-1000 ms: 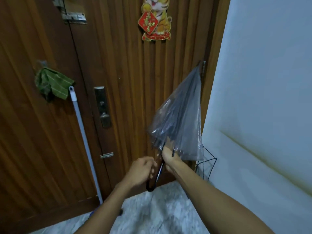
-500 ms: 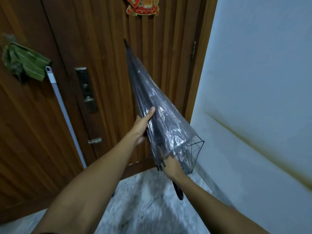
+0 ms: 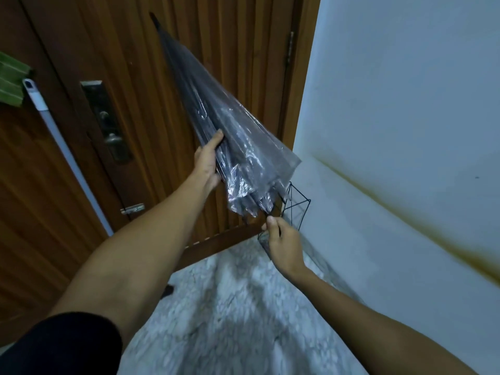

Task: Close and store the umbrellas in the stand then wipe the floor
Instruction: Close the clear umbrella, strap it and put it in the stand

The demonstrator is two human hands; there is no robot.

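A folded transparent umbrella [image 3: 216,120] is held slanted in front of the wooden door, its black tip pointing up and left. My left hand [image 3: 207,161] grips the bunched canopy from the left side, about halfway along. My right hand [image 3: 284,243] is closed around the shaft or handle just below the canopy's open end; the handle itself is hidden under the hand. A black wire umbrella stand [image 3: 296,209] stands in the corner between door and wall, right behind my right hand. The marble floor [image 3: 238,315] lies below.
A wooden door [image 3: 135,63] with a metal lock plate [image 3: 107,123] fills the back. A mop handle [image 3: 65,155] leans on the door at left, with a green cloth [image 3: 10,79] hanging above it. A pale wall [image 3: 405,104] bounds the right side.
The umbrella swung from pointing up and right to pointing up and left. My left hand left the handle and took hold of the canopy. My right hand stayed at the lower end.
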